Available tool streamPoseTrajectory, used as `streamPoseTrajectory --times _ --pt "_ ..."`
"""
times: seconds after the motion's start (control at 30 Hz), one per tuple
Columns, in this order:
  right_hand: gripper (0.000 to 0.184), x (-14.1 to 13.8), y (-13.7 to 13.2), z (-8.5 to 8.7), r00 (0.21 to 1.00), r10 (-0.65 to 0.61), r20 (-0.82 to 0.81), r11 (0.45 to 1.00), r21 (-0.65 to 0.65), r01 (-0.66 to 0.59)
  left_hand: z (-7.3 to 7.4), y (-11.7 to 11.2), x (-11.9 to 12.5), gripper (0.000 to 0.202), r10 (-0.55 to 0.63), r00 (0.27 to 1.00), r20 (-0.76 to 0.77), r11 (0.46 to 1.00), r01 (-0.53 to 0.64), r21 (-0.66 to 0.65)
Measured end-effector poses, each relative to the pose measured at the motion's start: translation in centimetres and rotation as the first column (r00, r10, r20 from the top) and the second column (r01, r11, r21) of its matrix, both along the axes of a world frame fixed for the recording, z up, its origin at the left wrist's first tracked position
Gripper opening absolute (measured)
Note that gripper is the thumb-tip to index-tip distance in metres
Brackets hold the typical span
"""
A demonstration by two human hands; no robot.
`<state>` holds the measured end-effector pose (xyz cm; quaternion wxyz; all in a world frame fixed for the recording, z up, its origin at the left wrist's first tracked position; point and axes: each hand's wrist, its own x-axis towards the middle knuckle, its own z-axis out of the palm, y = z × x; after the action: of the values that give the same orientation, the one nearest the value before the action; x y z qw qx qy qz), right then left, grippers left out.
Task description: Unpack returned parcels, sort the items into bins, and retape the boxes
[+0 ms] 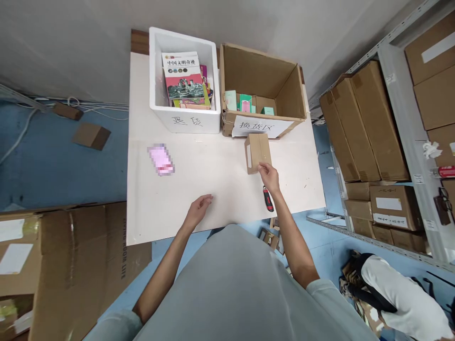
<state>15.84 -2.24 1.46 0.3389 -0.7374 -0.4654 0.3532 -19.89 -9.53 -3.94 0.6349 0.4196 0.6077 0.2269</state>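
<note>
A small brown cardboard parcel lies on the white table, just in front of the open cardboard box. My right hand touches the parcel's near corner with its fingertips. My left hand rests on the table near the front edge, fingers loosely curled and holding nothing. A red and black utility knife lies on the table beside my right wrist. A blurred pink item sits on the left part of the table.
A white foam bin holding books stands at the back beside the open box with small green and pink packages. Metal shelves with cartons are on the right. A large carton stands at lower left. Another person's clothing shows at lower right.
</note>
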Motion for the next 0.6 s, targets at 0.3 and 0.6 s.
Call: streamPoseTrajectory --times 0.3,0.6 --pt "0.094 0.1 1.9 -5.1 0.942 -0.076 0.327 0.986 -0.118 0.121 3.1 4.1 8.6 0.058 -0.071 0.997 0.022 0.99 0.068 0.123" --pt "0.067 0.0 1.8 -7.2 0.94 0.024 0.342 0.994 -0.11 0.015 3.7 3.0 12.9 0.056 0.013 0.997 -0.074 0.989 -0.002 0.149"
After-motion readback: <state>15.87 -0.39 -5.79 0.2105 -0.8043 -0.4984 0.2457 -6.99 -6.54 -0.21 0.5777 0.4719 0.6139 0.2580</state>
